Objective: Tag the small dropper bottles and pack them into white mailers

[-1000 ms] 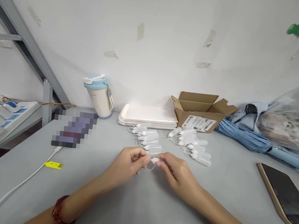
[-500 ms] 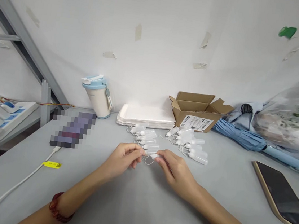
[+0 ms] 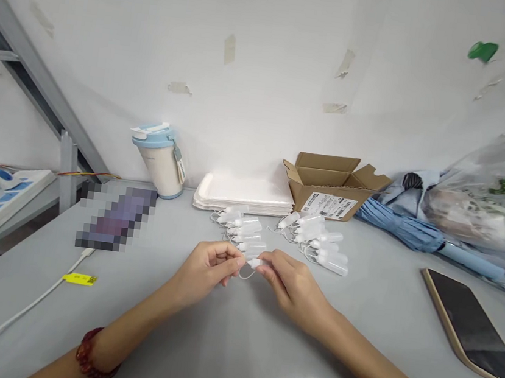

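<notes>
**Cap point(image 3: 254, 263) just below the middle of the frame**

My right hand point(image 3: 290, 279) is pinched narrow and holds the small white cap with finger and thumb. If there is more behind the cap, my fingers hide it. A thin white loop point(image 3: 246, 278) hangs under the cap. My left hand point(image 3: 213, 267) is pinched narrow too, right at the loop's other end; the bit in its fingertips is too small to make out. I have a red bracelet point(image 3: 96, 357) on my left wrist.

Little clear bottles lie on the gray tabletop point(image 3: 224, 345) in two bunches, a left bunch point(image 3: 248, 225) and a right bunch point(image 3: 313, 236), near the center of the frame. Behind the left bunch is a flat white stack point(image 3: 245, 194). Behind the right bunch sits an open brown box point(image 3: 332, 193).

A blue and cream cup point(image 3: 159, 162) stands left of center. A folded blue umbrella point(image 3: 399, 226) lies at the right, and a dark phone point(image 3: 470, 326) lies at the lower right.
</notes>
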`<state>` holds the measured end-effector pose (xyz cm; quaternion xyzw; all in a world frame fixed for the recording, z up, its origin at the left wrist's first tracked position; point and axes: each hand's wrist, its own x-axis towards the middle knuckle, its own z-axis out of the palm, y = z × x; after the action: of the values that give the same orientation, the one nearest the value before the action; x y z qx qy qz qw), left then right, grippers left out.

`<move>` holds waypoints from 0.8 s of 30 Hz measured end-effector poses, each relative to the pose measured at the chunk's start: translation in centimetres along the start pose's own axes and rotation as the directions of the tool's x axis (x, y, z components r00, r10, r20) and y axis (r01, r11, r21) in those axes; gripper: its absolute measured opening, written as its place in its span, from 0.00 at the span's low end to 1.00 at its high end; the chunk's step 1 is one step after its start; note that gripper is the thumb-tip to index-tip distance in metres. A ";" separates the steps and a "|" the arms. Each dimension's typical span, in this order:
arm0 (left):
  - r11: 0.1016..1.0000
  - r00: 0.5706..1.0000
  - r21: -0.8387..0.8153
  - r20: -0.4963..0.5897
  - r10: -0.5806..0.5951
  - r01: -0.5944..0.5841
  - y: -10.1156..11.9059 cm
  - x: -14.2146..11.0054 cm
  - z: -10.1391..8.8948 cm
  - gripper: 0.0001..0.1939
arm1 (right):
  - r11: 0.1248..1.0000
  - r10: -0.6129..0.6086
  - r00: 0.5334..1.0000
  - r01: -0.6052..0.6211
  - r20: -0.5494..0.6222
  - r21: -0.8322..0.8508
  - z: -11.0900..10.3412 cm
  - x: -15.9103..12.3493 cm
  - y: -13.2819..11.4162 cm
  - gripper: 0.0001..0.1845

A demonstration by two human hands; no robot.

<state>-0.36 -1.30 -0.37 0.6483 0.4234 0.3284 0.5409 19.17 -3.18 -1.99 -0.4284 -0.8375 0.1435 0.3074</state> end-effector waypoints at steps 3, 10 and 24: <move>1.000 1.000 -0.010 0.008 -0.006 0.006 -0.1 0.0 -0.1 0.10 | 1.000 0.008 1.000 -0.008 0.004 -0.004 -0.1 0.0 0.0 0.13; 1.000 0.999 -0.026 -0.031 -0.009 0.008 -0.2 0.1 -0.5 0.13 | 0.999 0.041 0.999 -0.040 -0.014 0.035 -0.2 -0.2 0.3 0.12; 0.999 0.999 0.012 0.004 -0.053 0.053 -0.1 0.1 0.1 0.11 | 0.998 -0.002 1.000 0.003 -0.015 0.060 0.3 -0.5 0.4 0.12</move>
<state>-0.25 -1.30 -0.49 0.6408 0.4410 0.3101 0.5466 19.44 -3.34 -2.57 -0.4189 -0.8312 0.1650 0.3264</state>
